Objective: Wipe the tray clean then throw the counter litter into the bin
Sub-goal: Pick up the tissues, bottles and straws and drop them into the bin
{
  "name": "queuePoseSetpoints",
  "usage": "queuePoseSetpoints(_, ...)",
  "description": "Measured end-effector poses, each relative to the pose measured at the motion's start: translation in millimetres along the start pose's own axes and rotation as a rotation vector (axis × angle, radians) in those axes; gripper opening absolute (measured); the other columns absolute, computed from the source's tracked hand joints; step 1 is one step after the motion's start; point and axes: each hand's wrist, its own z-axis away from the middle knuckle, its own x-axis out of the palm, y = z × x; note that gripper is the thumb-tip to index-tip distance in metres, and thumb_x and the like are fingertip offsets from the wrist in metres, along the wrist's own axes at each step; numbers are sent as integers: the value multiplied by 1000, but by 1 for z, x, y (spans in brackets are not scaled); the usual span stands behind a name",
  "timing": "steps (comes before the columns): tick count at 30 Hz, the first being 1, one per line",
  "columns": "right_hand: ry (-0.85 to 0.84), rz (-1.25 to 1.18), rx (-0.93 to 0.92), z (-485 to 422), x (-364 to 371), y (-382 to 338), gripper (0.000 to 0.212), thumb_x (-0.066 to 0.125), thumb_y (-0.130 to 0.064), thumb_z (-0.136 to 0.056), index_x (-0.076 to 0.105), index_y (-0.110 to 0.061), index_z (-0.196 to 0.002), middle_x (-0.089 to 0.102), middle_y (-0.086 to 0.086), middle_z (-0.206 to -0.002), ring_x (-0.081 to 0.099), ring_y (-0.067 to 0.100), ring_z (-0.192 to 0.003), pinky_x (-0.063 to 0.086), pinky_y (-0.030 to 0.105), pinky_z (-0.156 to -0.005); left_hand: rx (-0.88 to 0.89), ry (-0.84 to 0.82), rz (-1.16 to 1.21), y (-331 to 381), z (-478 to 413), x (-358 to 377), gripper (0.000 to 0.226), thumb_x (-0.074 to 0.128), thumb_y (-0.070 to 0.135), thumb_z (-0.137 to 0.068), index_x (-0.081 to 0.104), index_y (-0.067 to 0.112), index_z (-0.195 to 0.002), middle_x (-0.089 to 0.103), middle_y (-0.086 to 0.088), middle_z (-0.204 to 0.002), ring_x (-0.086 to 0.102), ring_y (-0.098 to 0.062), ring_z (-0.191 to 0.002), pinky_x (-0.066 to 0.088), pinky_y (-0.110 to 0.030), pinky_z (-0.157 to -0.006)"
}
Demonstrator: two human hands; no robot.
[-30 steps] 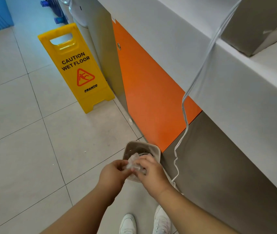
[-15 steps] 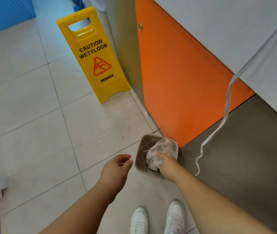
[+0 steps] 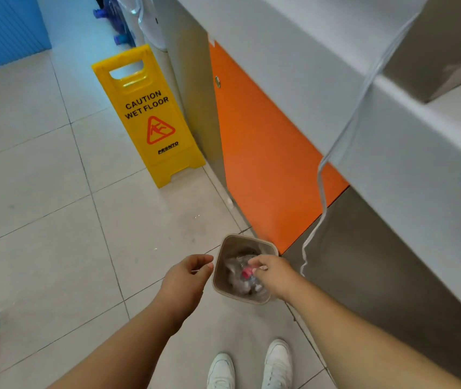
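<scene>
Left hand (image 3: pixel 184 279) loosely curled, empty, right hand (image 3: pixel 275 275) over bin (image 3: pixel 219 262), grip unclear, clear plastic (image 3: pixel 236 266) and pink cap (image 3: pixel 246 273) inside

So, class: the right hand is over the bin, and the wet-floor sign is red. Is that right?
No: the sign is yellow, as the head view shows. The right hand is over the bin.
</scene>
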Motion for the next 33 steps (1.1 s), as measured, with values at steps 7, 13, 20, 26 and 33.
queuePoseSetpoints(7, 142, -177, -169, 104, -48, -53, 23, 53, -7, -94, 64, -12, -114, 64, -1, -104, 60, 4, -89, 43, 4, -73, 119, -81, -29, 52, 49, -34, 20, 55, 24, -94, 65, 23, -111, 66, 6, -103, 62, -7, -96, 48, -27, -86)
queuePoseSetpoints(13, 174, -312, -285, 226, -84, -89, 24, 54, -13, -94, 66, -25, -111, 70, -4, -107, 65, 3, -86, 44, 10, -68, 272, -169, -50, 100, 97, -51, 14, 58, 18, -93, 68, 22, -101, 69, 1, -97, 66, -8, -87, 47, -22, -71)
queuePoseSetpoints(20, 517, -302, -372, 353, -140, -111, 21, 54, -16, -94, 66, -32, -100, 71, -1, -100, 64, 4, -79, 48, 18, -68, 500, -322, -97, 165, 148, -27, 15, 54, 15, -95, 65, 25, -95, 69, 3, -95, 65, -11, -88, 47, -26, -73)
queuePoseSetpoints(26, 791, -378, -320, 431, -175, -76, 19, 54, -19, -94, 68, -31, -99, 70, -8, -99, 66, 6, -83, 49, 20, -72, 706, -465, -155, 210, 198, 18, 17, 55, 16, -94, 67, 26, -100, 69, 3, -91, 65, -11, -86, 47, -21, -72)
queuePoseSetpoints(33, 1024, -309, -77, 502, -208, 25, 15, 57, -26, -93, 67, -33, -100, 64, -14, -104, 62, 6, -91, 46, 18, -72, 911, -582, -180, 240, 271, 96, 22, 51, 14, -95, 69, 25, -99, 69, 1, -87, 61, -3, -65, 44, -9, -58)
